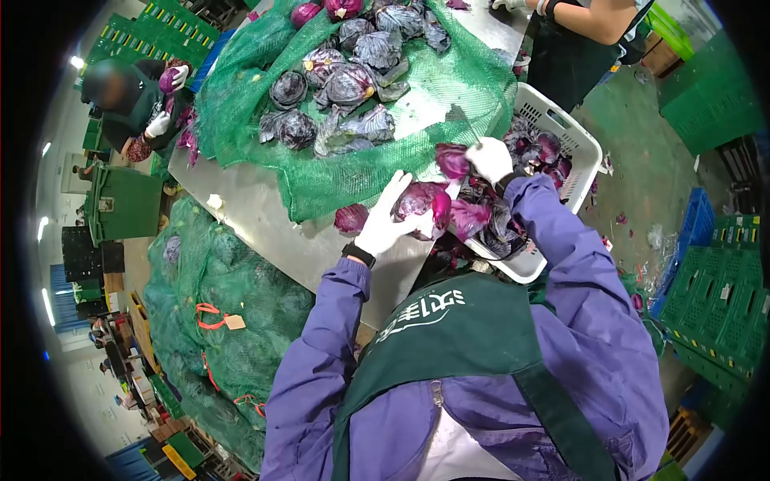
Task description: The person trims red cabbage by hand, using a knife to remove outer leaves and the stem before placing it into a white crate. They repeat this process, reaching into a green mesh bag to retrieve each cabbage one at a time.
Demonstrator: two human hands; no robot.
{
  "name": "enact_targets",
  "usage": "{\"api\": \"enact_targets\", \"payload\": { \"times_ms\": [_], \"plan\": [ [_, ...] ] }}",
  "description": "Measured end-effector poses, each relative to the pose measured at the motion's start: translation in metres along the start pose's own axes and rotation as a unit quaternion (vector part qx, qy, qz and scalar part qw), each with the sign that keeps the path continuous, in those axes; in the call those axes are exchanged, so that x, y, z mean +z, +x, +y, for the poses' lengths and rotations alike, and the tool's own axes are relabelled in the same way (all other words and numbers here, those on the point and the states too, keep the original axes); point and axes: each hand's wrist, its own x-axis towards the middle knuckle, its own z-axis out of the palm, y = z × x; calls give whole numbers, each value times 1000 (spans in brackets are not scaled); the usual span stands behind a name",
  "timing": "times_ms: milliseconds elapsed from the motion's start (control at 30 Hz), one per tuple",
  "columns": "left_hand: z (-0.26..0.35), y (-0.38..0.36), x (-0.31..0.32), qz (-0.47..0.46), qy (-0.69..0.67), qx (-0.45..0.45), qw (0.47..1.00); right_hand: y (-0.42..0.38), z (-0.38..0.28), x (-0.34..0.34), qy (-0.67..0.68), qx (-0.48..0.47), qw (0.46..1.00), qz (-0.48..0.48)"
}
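My left hand [389, 220], in a white glove, is closed around a peeled red cabbage [417, 202] at the near edge of the metal table. My right hand [490, 160], also gloved, is closed in a fist just beyond it, above the edge of a white crate [593, 152]. A thin grey blade, seemingly of a knife [461, 117], sticks out of that fist; its handle is hidden. A loose purple leaf [452, 160] is beside my right fist. Stripped leaves [545, 148] fill the crate. Another small red cabbage [350, 218] lies left of my left hand.
Untrimmed cabbages [349, 84] lie on a green mesh bag [301, 188] across the metal table [249, 232]. Full mesh bags [233, 280] stand at lower left. One co-worker [148, 104] holds a cabbage at far left; another's arm [589, 20] is at top right. Green crates [718, 293] stand right.
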Motion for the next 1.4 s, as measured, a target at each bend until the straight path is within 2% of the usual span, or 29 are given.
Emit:
{"api": "enact_targets", "payload": {
  "times_ms": [67, 100, 133, 200, 233, 300, 333, 433, 467, 500, 533, 567, 600, 633, 667, 733, 800, 867, 933, 967, 1000, 1067, 1133, 1200, 1233, 1267, 1333, 1400],
  "plan": [
    [-12, -7, -4, -48, 7, 9, 999, -22, -1, 3, 30, 29, 992, 121],
    [-12, -15, -6, -38, -16, -3, 999, -36, -9, 0, 65, 38, 990, 119],
    [-14, -22, -5, -39, -17, -7, 999, -49, -35, -11, 107, 8, 986, 127],
    [-19, -33, -2, 57, -88, -58, 993, -74, -72, -25, 189, 31, 981, -4],
    [-14, -33, 4, 53, -88, -60, 993, -87, -83, -18, 269, 30, 961, -51],
    [10, -28, 27, 143, 135, -27, 980, -109, -107, -7, 386, 115, 906, -129],
    [17, -25, 36, 187, 243, -8, 952, -111, -98, 5, 362, 197, 880, -237],
    [22, -20, 35, 174, 251, -50, 951, -111, -68, 54, 391, 256, 864, -187],
    [24, -23, 31, 163, 245, -73, 953, -112, -70, 47, 346, 127, 923, -114],
    [18, -24, 23, 144, 194, -44, 969, -109, -52, 53, 252, 61, 961, -97],
    [12, -26, 18, 147, 198, -42, 968, -103, -34, 59, 156, -9, 985, -78],
    [6, -27, 13, 148, 69, -76, 984, -96, -30, 55, 202, 7, 978, -53],
    [0, -28, 10, 146, -63, -108, 981, -86, -16, 57, 174, 42, 984, -6],
    [-6, -32, 7, 156, -114, -125, 973, -74, -5, 46, 189, 81, 977, 51],
    [-8, -36, 10, 155, -113, -121, 974, -63, 6, 29, 103, 80, 987, 92],
    [-11, -41, 18, 196, -201, -126, 951, -57, 5, 10, 149, 61, 982, 103],
    [1, -36, 28, 198, -181, -125, 955, -73, -70, -40, 208, 18, 972, -105],
    [4, -27, 32, 164, -32, -95, 981, -85, -97, -28, 159, -114, 973, -122],
    [8, -25, 31, 133, -44, -87, 986, -73, -92, -10, 179, -66, 948, -256],
    [7, -26, 29, 128, -69, -95, 985, -71, -87, -6, 321, -40, 921, -217],
    [6, -26, 28, 123, -96, -102, 982, -64, -78, -7, 353, 117, 897, -238],
    [-5, -30, 24, 100, -54, -73, 991, -54, -39, 9, 294, 114, 942, -117],
    [-7, -34, 24, 118, -129, -91, 980, -48, -11, 12, 192, 154, 968, 44],
    [-21, -31, 21, 143, -128, -80, 978, -59, -7, 8, 213, 107, 968, 74],
    [-21, -30, 20, 165, -182, -131, 960, -67, -21, 3, 198, 70, 977, 29],
    [-22, -28, 18, 184, -234, -180, 938, -77, -57, -21, 236, 30, 970, -55],
    [-30, -24, 11, 184, -273, -188, 925, -89, -78, -19, 363, -5, 910, -199],
    [-37, -21, 7, 171, -283, -198, 923, -90, -77, 1, 301, -154, 921, -192]
  ]
}}
